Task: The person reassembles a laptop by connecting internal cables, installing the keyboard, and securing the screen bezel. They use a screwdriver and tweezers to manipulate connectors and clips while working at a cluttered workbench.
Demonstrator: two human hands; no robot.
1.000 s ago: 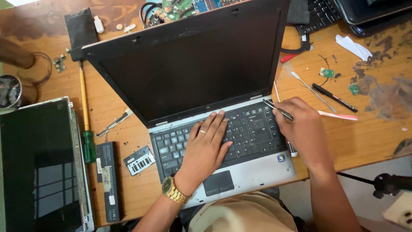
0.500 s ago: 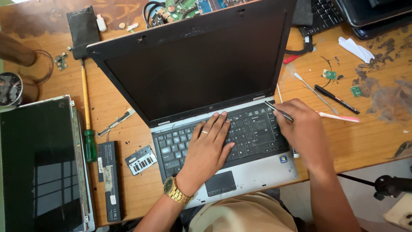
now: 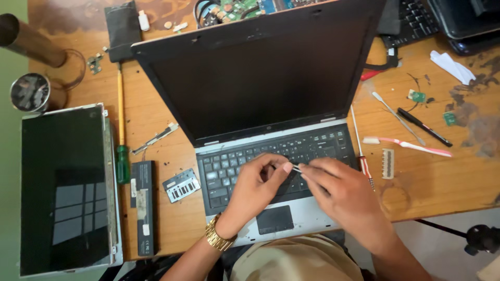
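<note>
Both hands meet over the middle of the laptop keyboard (image 3: 271, 161). Left hand (image 3: 255, 187), gold watch (image 3: 217, 238) at the wrist, curled with thumb and forefinger pinched near a thin metal tool (image 3: 297, 169); right hand (image 3: 346, 200) closed around the same tool, its tip pointing left toward the left fingertips. Cannot tell whether the left fingers actually grip the tool tip or only steady a key beneath it. Laptop (image 3: 260, 88) open, screen dark, directly ahead of both hands on the wooden bench (image 3: 427, 177).

Judged best handled gently: keep the tool tip low and nearly flat to the keys, brace the left fingers on the keyboard for steadiness, lever slowly so no small part springs away.

Just right of the right hand: a red-handled screwdriver (image 3: 360, 153), a toothbrush (image 3: 406, 145), a black pen (image 3: 424, 127). Left of the left hand: a small memory board (image 3: 181, 185), a black battery bar (image 3: 143, 205), a green-handled screwdriver (image 3: 122, 140), and farther left a loose screen panel (image 3: 65, 187).
</note>
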